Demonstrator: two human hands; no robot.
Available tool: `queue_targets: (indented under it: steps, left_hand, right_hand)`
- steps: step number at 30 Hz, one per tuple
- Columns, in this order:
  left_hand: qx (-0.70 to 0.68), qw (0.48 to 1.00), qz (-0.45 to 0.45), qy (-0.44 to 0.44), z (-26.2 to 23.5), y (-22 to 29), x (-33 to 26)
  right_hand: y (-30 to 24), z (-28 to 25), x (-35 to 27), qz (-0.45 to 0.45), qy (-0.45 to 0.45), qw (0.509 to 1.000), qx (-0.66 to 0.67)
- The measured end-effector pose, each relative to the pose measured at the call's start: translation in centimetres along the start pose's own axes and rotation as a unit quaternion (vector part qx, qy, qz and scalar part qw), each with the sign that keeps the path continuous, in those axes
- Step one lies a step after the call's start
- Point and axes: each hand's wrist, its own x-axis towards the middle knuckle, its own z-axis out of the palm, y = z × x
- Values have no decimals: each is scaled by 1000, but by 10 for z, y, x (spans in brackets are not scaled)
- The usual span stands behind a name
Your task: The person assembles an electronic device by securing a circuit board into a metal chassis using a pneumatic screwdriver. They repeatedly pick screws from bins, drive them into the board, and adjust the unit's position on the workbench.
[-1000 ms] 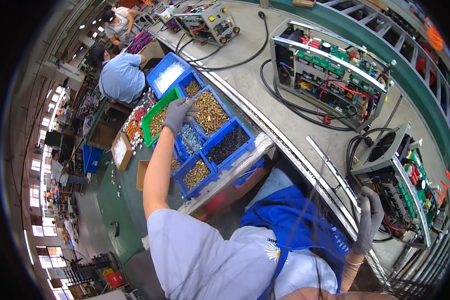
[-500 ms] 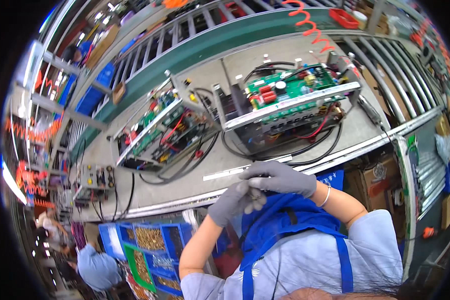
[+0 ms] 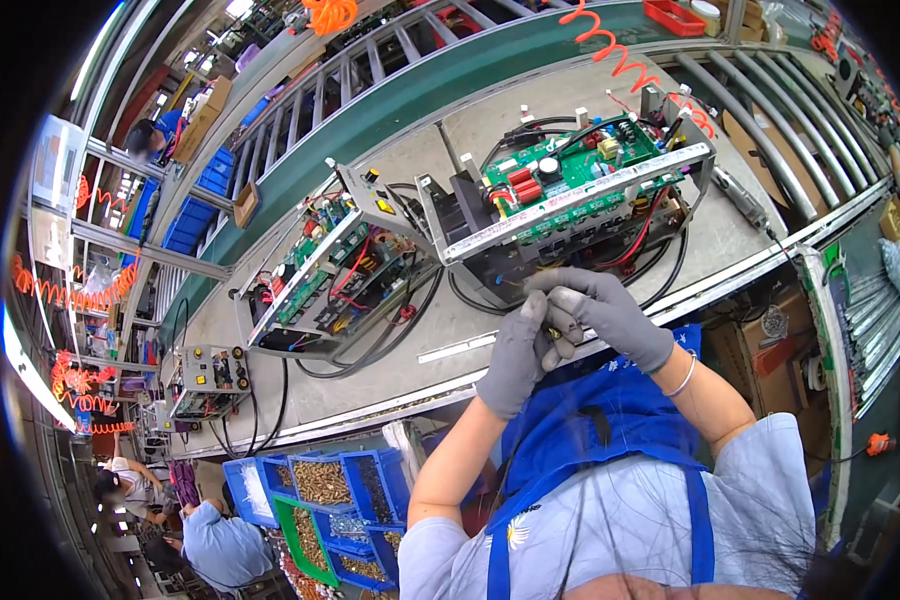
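Both my hands wear grey gloves and meet in front of the nearer welding-machine-like unit, just above the bench's front edge. My left hand (image 3: 514, 362) is closed, thumb and fingers pinched together with the fingertips up. My right hand (image 3: 615, 318) curls in from the right, its fingertips against those of the left. Something small and dark may sit between the fingers; I cannot make it out. Just beyond stands the open unit (image 3: 570, 215), with a green circuit board (image 3: 570, 165), red parts and black cables. A white strip (image 3: 457, 350) lies on the bench by my left hand.
A second open unit (image 3: 335, 265) stands to the left, and a smaller panel with cables (image 3: 210, 370) farther left. Blue bins (image 3: 378, 480) and a green bin (image 3: 295, 515) of small metal parts sit lower left. A handheld driver (image 3: 742, 200) lies near the rollers (image 3: 770, 130) at right.
My hands have lifted away from my apron toward the unit. The right hand no longer lies flat across the left; its fingers now curl to meet the left fingertips. The view has shifted slightly.
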Motion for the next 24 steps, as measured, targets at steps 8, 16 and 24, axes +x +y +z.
queue_targets:
  steps: [8,16,24]
  left_hand:
    - [-128,988,50,67,-12,-16,5]
    - [83,993,-6,81,-30,-16,3]
    - [348,935,66,-26,-4,135,-29]
  right_hand:
    - [-10,17,9,-257,31,804,-536]
    - [-4,33,11,-244,6,725,-644]
    - [-32,19,27,-230,132,843,-468]
